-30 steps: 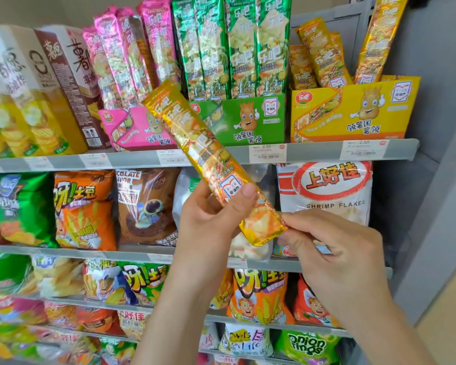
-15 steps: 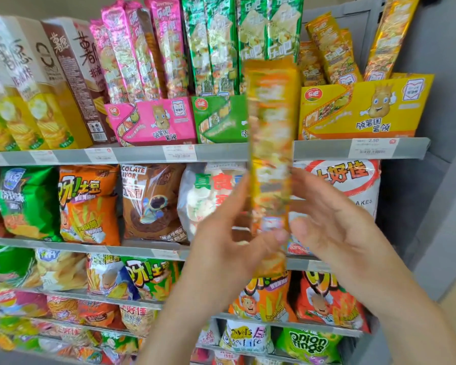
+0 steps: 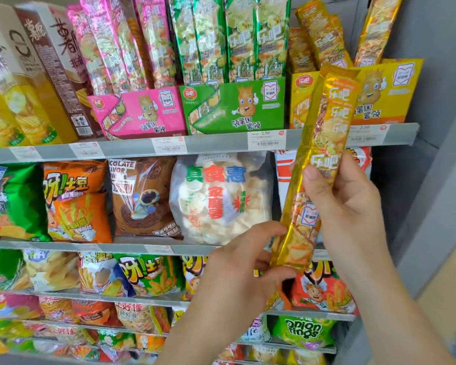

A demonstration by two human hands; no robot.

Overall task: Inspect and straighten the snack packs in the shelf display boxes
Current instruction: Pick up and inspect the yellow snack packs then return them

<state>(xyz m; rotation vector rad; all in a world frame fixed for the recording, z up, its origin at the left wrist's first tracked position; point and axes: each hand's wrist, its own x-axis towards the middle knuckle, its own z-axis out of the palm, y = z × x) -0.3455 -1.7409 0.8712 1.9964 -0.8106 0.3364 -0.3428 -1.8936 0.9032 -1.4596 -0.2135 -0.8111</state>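
A long gold snack pack (image 3: 324, 133) stands nearly upright in front of the yellow display box (image 3: 390, 96) on the top shelf. My right hand (image 3: 345, 206) grips its lower middle, thumb across the front. My left hand (image 3: 245, 262) pinches the pack's bottom end between thumb and fingers. Several more gold packs (image 3: 319, 35) lean in the yellow box. The green display box (image 3: 234, 106) and the pink display box (image 3: 140, 114) stand to its left, full of upright packs.
Tall brown and yellow cartons (image 3: 37, 75) fill the top shelf's left end. Chip bags (image 3: 74, 201) crowd the lower shelves. Price tags run along the grey shelf rail (image 3: 216, 143). A grey wall panel (image 3: 432, 75) borders the shelving on the right.
The gold pack swung from a leftward tilt to nearly upright and shifted right toward the yellow box. My right hand moved up from the pack's bottom end to its middle; my left slid down to the end.
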